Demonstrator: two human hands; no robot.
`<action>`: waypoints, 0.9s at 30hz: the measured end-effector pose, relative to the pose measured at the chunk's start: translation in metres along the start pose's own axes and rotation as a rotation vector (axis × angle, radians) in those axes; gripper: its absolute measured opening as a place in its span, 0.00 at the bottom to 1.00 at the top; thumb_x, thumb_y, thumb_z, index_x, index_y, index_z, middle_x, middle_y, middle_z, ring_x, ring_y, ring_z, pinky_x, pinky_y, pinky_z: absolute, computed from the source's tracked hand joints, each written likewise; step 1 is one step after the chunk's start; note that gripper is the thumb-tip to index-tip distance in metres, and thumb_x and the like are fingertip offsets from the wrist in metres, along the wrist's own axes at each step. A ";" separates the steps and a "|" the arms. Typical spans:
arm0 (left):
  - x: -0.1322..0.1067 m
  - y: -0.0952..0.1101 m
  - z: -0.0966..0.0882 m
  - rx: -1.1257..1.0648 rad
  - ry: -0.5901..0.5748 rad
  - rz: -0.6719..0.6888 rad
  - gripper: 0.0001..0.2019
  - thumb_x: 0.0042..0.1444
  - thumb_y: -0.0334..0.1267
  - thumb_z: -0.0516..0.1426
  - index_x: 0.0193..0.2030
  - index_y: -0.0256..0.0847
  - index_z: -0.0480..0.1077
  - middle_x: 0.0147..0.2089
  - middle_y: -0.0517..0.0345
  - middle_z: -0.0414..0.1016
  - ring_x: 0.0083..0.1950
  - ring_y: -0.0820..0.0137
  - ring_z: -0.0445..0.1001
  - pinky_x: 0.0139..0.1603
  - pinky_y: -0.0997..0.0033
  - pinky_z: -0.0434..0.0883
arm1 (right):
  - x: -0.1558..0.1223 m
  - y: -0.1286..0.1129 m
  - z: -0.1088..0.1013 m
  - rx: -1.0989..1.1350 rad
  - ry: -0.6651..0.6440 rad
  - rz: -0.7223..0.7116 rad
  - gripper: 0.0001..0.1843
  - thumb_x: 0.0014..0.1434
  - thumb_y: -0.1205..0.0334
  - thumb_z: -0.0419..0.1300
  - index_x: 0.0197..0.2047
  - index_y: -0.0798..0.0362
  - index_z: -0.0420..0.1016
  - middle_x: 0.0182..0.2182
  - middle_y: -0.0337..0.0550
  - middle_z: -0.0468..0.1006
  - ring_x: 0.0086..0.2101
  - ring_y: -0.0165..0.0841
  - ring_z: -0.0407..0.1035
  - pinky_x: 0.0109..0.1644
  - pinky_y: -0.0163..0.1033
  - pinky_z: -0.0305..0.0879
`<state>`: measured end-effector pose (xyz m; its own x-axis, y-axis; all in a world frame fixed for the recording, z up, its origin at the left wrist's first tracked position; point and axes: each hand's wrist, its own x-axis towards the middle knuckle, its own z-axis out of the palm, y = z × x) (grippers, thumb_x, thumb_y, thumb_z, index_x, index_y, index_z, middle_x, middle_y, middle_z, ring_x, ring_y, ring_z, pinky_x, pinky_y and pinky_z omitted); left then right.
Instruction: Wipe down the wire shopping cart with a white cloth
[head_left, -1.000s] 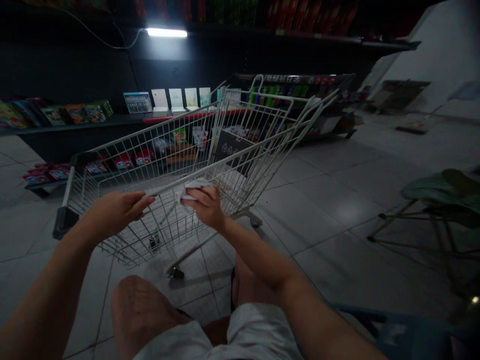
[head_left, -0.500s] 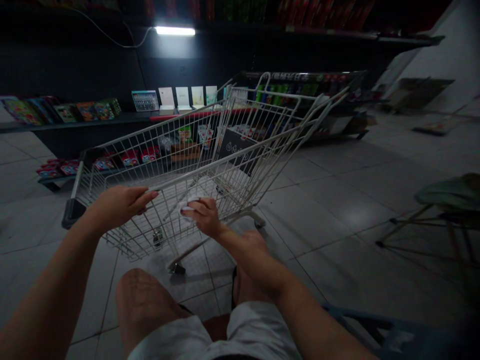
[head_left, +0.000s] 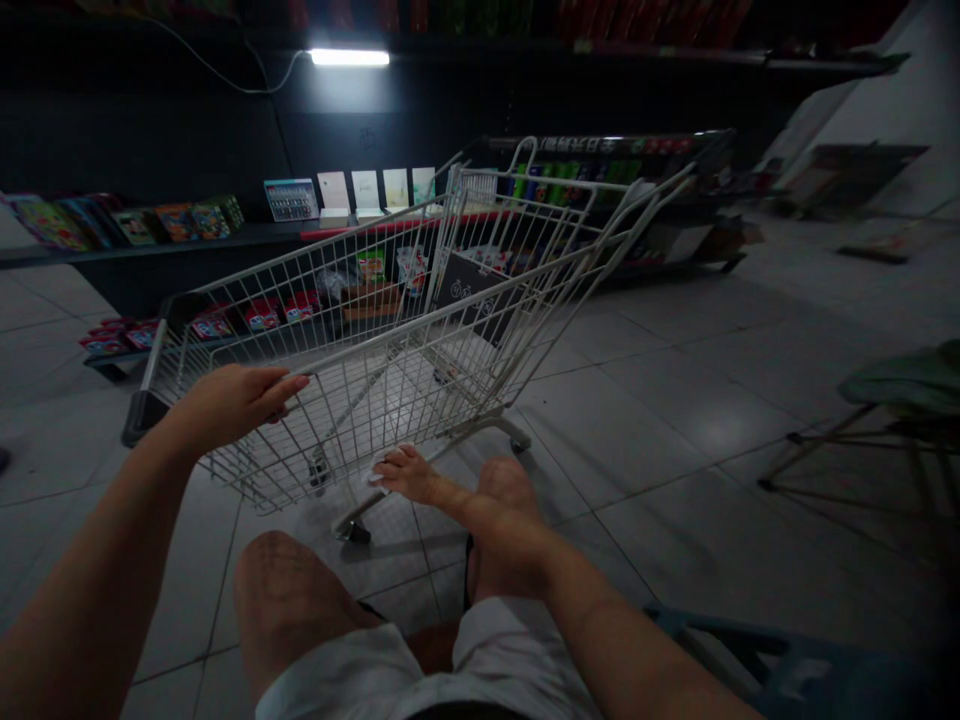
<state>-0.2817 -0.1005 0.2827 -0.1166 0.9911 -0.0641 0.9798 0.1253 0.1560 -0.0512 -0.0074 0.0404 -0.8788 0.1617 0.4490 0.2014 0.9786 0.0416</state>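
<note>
Grey floor tiles (head_left: 660, 400) bear a silver wire shopping cart (head_left: 409, 335) at twelve o'clock, print on its black panel (head_left: 474, 292) unreadable; left hand (head_left: 232, 400) grips the cart's rim, right hand (head_left: 406, 472) clasps white cloth (head_left: 372, 477) low.

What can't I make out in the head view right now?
- White cloth: mostly covered by the right hand; its full shape and the hand's hold on it don't show.
- Left hand: its own back hides the palm, so how firmly it grips the cart is unclear.
- Dark panel: markings too small to read, partly behind wires.
- Blue object: cut by the bottom edge, lost in shadow.
</note>
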 end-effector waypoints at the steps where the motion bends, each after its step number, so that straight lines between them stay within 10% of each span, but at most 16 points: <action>1: 0.001 -0.001 0.000 0.002 0.002 -0.002 0.25 0.64 0.57 0.43 0.35 0.40 0.71 0.29 0.57 0.79 0.32 0.70 0.75 0.37 0.71 0.65 | -0.001 0.001 0.002 -0.011 -0.026 -0.022 0.15 0.61 0.65 0.60 0.50 0.41 0.75 0.45 0.37 0.78 0.47 0.29 0.67 0.55 0.41 0.61; 8: 0.005 -0.008 0.003 -0.029 -0.015 0.001 0.27 0.63 0.59 0.42 0.34 0.40 0.70 0.30 0.55 0.80 0.33 0.68 0.77 0.37 0.69 0.66 | 0.032 0.041 -0.034 0.020 0.115 -0.182 0.09 0.65 0.61 0.57 0.46 0.45 0.77 0.42 0.40 0.78 0.43 0.30 0.68 0.47 0.40 0.66; 14: 0.000 -0.004 0.000 -0.036 -0.014 -0.005 0.25 0.64 0.58 0.44 0.35 0.39 0.70 0.29 0.56 0.79 0.32 0.70 0.75 0.37 0.70 0.66 | 0.083 0.096 -0.130 -0.054 0.508 0.243 0.16 0.66 0.62 0.55 0.54 0.39 0.76 0.53 0.41 0.72 0.57 0.41 0.60 0.64 0.56 0.60; 23: 0.005 -0.016 0.006 -0.015 0.014 0.030 0.27 0.61 0.61 0.42 0.29 0.43 0.68 0.28 0.54 0.79 0.31 0.65 0.76 0.37 0.66 0.67 | 0.020 0.037 -0.039 -0.009 0.125 0.056 0.19 0.63 0.73 0.54 0.51 0.45 0.76 0.45 0.38 0.79 0.46 0.30 0.68 0.56 0.42 0.67; 27: 0.003 -0.016 0.006 0.019 0.012 0.011 0.28 0.62 0.62 0.41 0.30 0.42 0.69 0.28 0.55 0.78 0.30 0.66 0.75 0.36 0.66 0.65 | 0.028 0.042 -0.091 0.057 0.090 -0.217 0.15 0.62 0.71 0.56 0.45 0.43 0.78 0.43 0.34 0.80 0.43 0.28 0.69 0.51 0.37 0.68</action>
<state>-0.2964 -0.0999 0.2742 -0.1076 0.9929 -0.0508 0.9839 0.1136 0.1381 -0.0279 0.0270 0.1362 -0.8561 -0.0631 0.5129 -0.0151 0.9952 0.0971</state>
